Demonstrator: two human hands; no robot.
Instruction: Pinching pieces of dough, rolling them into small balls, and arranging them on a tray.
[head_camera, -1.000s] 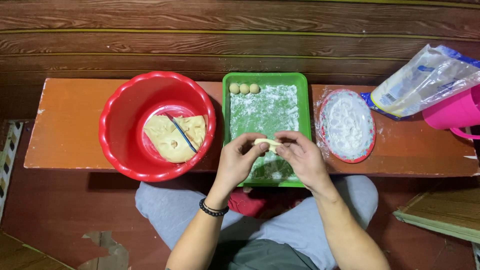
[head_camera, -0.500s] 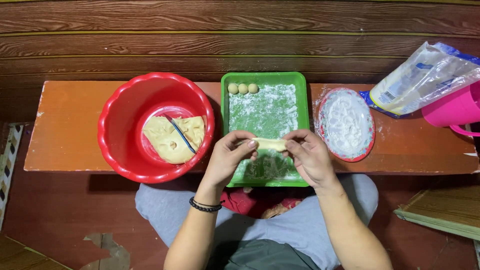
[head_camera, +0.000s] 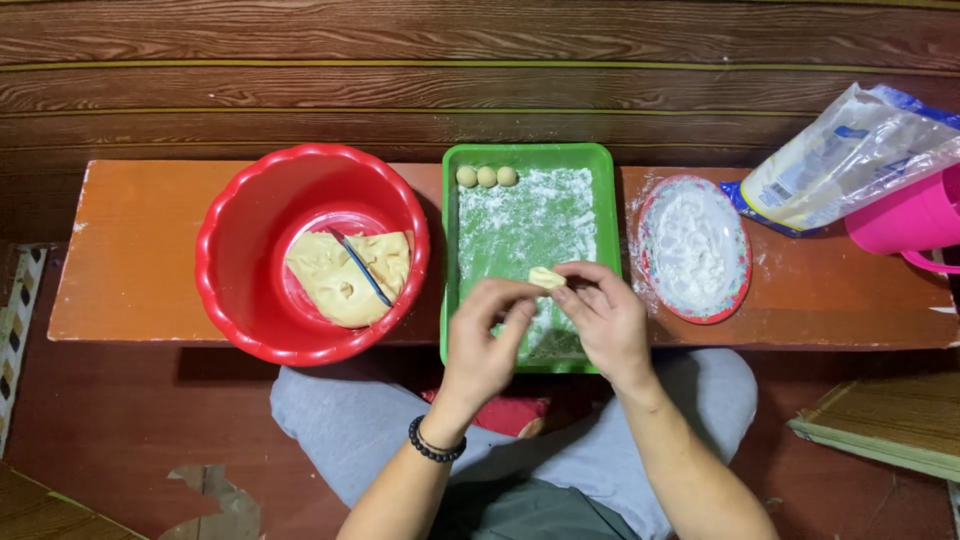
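Note:
Over the near half of a green floured tray (head_camera: 600, 200), my left hand (head_camera: 485, 345) and my right hand (head_camera: 605, 320) meet at the fingertips around a small pale piece of dough (head_camera: 546, 277). Both hands pinch it from either side. Three small dough balls (head_camera: 486, 176) lie in a row at the tray's far left corner. A red basin (head_camera: 240, 290) to the left holds a slab of yellow dough (head_camera: 345, 275) with a thin dark-handled tool (head_camera: 362, 270) lying across it.
Everything stands on a low orange bench (head_camera: 130, 250) before a dark wooden wall. Right of the tray is a patterned plate of white flour (head_camera: 695, 250). At the far right lie a plastic flour bag (head_camera: 850, 160) and a pink pitcher (head_camera: 915, 215).
Both hands have shifted slightly while working the dough piece between the fingertips; the piece now looks shorter and rounder. The basin, tray and plate have not moved.

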